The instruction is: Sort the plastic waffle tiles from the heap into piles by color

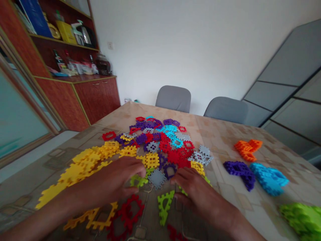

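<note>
Interlocking plastic building pieces with notched edges lie in a loose pile on the table. My left hand (127, 172) is curved over a lime green piece (138, 181), its thumb and fingers apart around it. My right hand (192, 184) reaches in from the other side, thumb and fingers spread, beside another green piece (183, 190) partly hidden under it. Between the hands lie a grey square piece (157, 178) and a green triangular piece (165, 206). A purple square frame (170, 170) touches or nearly touches my right fingertips.
Yellow pieces (86, 160) form a long heap at left, partly behind my left forearm. Red frames (131, 209) lie close to me. Sorted orange (248, 149), purple (240, 172), blue (269, 177) and green stacks (302, 219) sit at right. Two grey chairs (173, 97) stand beyond the table.
</note>
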Demonstrator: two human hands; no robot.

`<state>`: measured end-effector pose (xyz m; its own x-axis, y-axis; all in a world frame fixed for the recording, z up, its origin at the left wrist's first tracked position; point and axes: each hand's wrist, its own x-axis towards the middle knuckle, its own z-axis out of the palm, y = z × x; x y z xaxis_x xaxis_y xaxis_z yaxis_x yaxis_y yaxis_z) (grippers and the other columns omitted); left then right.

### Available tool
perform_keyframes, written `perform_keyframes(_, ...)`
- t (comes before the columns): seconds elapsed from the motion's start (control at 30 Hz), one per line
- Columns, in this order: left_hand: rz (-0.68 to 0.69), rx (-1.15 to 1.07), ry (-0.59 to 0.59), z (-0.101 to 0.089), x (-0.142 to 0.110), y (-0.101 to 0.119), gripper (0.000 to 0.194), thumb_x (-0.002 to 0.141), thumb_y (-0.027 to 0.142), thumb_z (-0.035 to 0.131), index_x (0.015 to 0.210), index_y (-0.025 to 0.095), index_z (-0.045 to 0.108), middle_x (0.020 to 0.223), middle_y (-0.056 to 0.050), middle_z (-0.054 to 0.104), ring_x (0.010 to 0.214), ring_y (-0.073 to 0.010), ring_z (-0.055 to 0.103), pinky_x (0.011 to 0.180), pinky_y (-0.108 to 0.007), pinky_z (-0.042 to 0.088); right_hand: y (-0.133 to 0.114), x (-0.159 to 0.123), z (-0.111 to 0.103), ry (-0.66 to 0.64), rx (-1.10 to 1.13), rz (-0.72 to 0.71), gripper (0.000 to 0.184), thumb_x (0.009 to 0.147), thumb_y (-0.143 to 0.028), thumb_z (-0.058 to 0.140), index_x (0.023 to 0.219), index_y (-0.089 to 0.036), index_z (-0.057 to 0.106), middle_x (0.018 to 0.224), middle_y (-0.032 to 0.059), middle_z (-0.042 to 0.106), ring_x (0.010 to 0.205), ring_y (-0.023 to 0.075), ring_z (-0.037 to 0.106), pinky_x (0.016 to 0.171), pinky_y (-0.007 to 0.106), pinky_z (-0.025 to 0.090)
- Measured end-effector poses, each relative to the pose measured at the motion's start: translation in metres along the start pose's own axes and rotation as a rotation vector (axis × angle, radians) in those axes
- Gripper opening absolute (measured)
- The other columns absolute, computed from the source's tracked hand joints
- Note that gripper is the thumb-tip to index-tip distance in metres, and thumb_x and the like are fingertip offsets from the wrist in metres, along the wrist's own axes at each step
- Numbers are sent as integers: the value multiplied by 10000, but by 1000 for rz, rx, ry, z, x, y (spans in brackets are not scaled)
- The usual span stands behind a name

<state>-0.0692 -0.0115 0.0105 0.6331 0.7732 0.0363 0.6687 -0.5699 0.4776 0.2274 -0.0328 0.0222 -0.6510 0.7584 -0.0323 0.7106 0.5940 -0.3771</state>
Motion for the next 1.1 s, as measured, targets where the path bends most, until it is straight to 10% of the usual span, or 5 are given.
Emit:
perform_keyframes(0.67,52,-7,190,45,12,56,537,743,103,792,1177,289,536,1173,-17,676,1082,-260,625,922,-351,471,-18,8,44,488,572,-47,155,732,-65,549,751,-217,578,702,-34,642,620,104,590,576,207,414)
perform_keyframes(1.1,-130,-468,288,42,21,35,164,889,287,581,1032,260,658,1033,-6,730,965,-206,679,855,-295,503,-11,7,31,564,683,16,116,810,-160,609,701,-196,628,609,-33,619,542,92,564,518,188,433)
